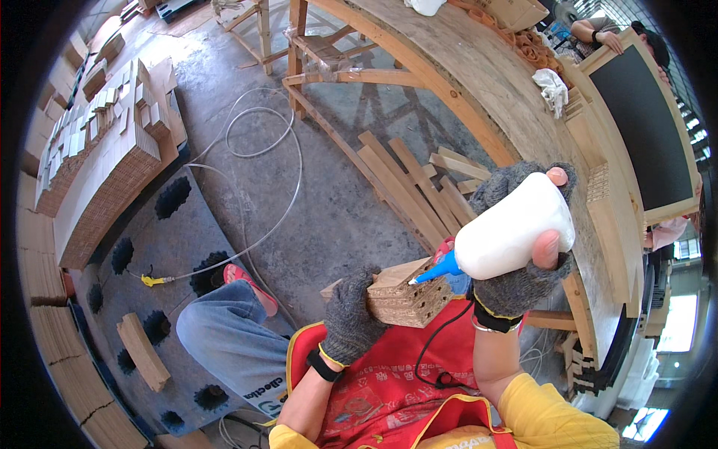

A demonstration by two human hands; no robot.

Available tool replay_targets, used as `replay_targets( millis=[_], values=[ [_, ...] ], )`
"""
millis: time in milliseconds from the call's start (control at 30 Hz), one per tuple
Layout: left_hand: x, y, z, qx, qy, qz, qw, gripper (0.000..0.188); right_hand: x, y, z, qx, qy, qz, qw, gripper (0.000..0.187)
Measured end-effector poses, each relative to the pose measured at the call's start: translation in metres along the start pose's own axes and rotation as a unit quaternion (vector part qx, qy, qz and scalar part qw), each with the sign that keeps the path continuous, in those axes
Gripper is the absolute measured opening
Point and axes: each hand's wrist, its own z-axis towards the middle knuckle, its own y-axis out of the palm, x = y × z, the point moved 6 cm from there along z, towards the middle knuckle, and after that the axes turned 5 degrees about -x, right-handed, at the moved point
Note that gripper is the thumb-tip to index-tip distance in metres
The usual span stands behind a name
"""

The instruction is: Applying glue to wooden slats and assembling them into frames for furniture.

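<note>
My left hand (350,318), in a dark grey knit glove, is closed around a small stack of wooden strips (407,305) above my lap. Drilled holes show in the strips' cut ends. A white squeeze bottle (516,228) lies tilted in my right hand (520,290), whose glove leaves some fingertips bare. Its blue nozzle (441,269) points down and left, its tip at or just over the holed ends; whether they touch I cannot tell. Under both hands spreads my red apron (404,359) with yellow edging.
A long wooden workbench (479,67) curves along the right. Loose wooden strips (407,187) lie beneath it. On the left, stacked boards (105,194) stand by a dark platform with holes (176,284), crossed by a clear air hose (288,179). Another person (598,34) handles a framed black panel (636,123).
</note>
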Motion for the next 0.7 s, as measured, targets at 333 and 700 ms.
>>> replay_targets(
  millis=[333,700],
  values=[
    [-0.011,0.01,-0.005,-0.018,-0.01,-0.016,1.0,0.076,-0.001,0.001,0.0,-0.065,-0.014,0.037,0.997,0.081],
    [0.007,-0.005,0.0,0.009,0.037,0.026,0.999,0.079,0.025,-0.002,-0.044,-0.056,0.563,0.252,0.785,0.027]
  ],
)
